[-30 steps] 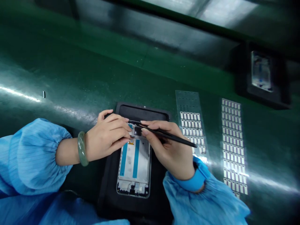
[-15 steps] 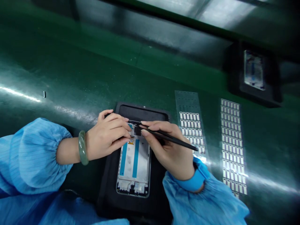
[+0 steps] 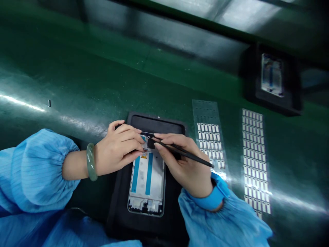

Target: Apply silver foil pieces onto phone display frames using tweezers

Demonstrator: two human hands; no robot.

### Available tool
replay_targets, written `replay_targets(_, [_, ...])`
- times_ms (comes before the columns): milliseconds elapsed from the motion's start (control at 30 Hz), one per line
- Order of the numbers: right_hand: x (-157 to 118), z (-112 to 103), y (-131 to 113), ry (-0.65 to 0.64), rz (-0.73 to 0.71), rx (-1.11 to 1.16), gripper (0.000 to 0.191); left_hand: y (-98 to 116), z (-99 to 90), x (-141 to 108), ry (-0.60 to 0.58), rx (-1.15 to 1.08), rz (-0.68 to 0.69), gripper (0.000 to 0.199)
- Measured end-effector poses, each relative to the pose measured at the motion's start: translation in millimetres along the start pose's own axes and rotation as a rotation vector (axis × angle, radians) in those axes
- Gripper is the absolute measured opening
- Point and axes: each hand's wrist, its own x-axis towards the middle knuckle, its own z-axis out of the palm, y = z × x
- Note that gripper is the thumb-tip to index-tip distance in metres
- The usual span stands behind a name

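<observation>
In the head view an opened smartphone (image 3: 142, 175), with two blue strips along its pale inside, lies in a black tray (image 3: 177, 199). My left hand (image 3: 120, 147) reaches over the phone's upper left, fingers stretched out and a little apart, fingertips resting at its edge. A green bangle (image 3: 91, 162) circles that wrist. Black tweezers (image 3: 189, 155) are pinched between the thumb and fingers of my right hand (image 3: 189, 164). Their tips point into the phone's top end, near a dark square part (image 3: 151, 143). Whether the tips hold anything is too small to tell.
Right of the tray lies a clear sheet (image 3: 205, 109) carrying several rows of small pale stickers. Another such sheet (image 3: 254, 151) lies farther right. At the back right stands a second black tray (image 3: 290, 99) with a phone frame (image 3: 271, 75). A tiny dark piece (image 3: 49, 103) lies far left.
The second tray at the back right has shifted slightly left. The tweezers in my right hand have tilted and moved a little left. My left hand has hardly moved.
</observation>
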Motion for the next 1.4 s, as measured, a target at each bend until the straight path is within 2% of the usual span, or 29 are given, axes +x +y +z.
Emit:
replay_targets(300, [2.0, -1.2, 0.6, -0.024, -0.024, -0.021, 0.021, -0.3, 0.1, 0.2, 0.001, -0.007, 0.006, 0.011])
replay_targets(600, [0.9, -1.7, 1.0, -0.012, -0.032, -0.019, 0.026, 0.4, 0.2, 0.6, -0.002, -0.01, 0.0, 0.011])
replay_targets(900, [-1.2, -1.3, 3.0, -0.003, 0.091, 0.014, 0.021, 0.1, 0.0, 0.7, -0.011, -0.008, -0.007, 0.011])
replay_targets(1100, [1.2, -3.2, 1.0, 0.063, 0.233, 0.225, 0.018, -1.0, -1.5, 2.8, 0.059, -0.026, -0.038, 0.008])
replay_targets(1200, [3.3, -4.6, -5.5, 0.065, 0.301, 0.374, 0.018, -2.8, -2.3, 5.9, 0.098, -0.005, -0.044, 0.024])
replay_targets(1400, [3.8, -2.9, -9.6, 0.02, 0.374, 0.557, 0.019, -0.9, -2.0, 6.3, 0.14, 0.147, 0.165, 0.02])
